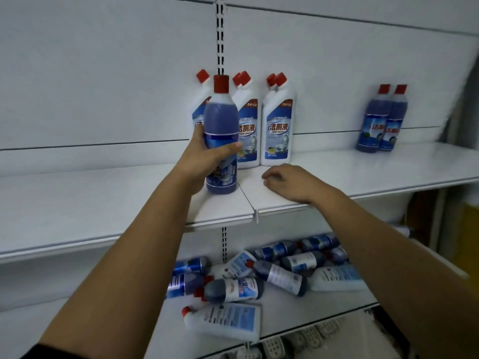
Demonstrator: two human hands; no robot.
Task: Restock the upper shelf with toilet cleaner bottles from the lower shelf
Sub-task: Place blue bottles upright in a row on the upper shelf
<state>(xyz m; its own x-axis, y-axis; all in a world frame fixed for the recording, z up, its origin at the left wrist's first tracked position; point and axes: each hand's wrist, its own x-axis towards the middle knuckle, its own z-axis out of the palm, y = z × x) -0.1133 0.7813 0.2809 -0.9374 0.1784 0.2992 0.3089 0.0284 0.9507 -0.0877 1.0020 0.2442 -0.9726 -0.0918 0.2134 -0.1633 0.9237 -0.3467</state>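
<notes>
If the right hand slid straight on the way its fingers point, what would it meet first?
Likely the blue plastic red-capped bottle gripped by the left hand; depth is unclear.

Held bottle (220, 136): round, clear body with blue liquid, red cap, blue label; upright, gripped at mid-body by the left hand (204, 156); its base appears to touch the near part of the upper shelf (103, 200), though this is hard to tell.
White bottles (276, 125): angled necks, red caps, blue labels; upright in a row at the far back, just behind the held bottle; seemingly two deep.
Blue pair (381, 120): two round blue bottles, red caps; upright, side by side, far right, well apart from the row.
Loose heap (272, 275): blue and white bottles on their sides, jumbled and overlapping, on the lower shelf (298, 314).
</notes>
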